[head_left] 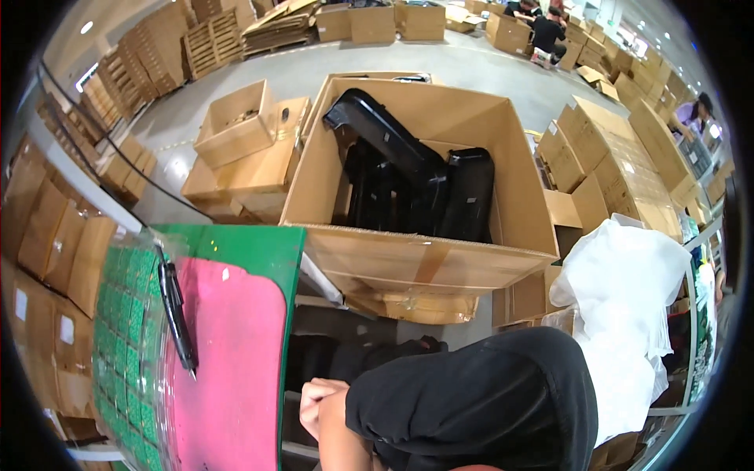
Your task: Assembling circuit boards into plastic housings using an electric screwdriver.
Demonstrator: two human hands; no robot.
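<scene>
Below the middle of the view, a bent arm in a wide black sleeve (471, 392) reaches leftward, its bare elbow (343, 436) showing past the hem. Beside that elbow are the curled fingers of a hand, apparently my right hand (316, 402), coming from behind the arm. What those fingers close on, if anything, is hidden. My left hand does not show. Nearest on the left is a green board (292, 314) with a pink mat (232, 353). A black pen (177, 314) lies along the mat's left edge, on clear plastic, next to green patterned sheets (126, 353).
Ahead stands an open cardboard box (424, 263) holding several glossy black moulded parts (393, 145). A smaller open box (236, 129) sits on another carton to its left. White plastic sheeting (620, 306) hangs at right. Cartons line both sides; people (546, 35) crouch or sit far off.
</scene>
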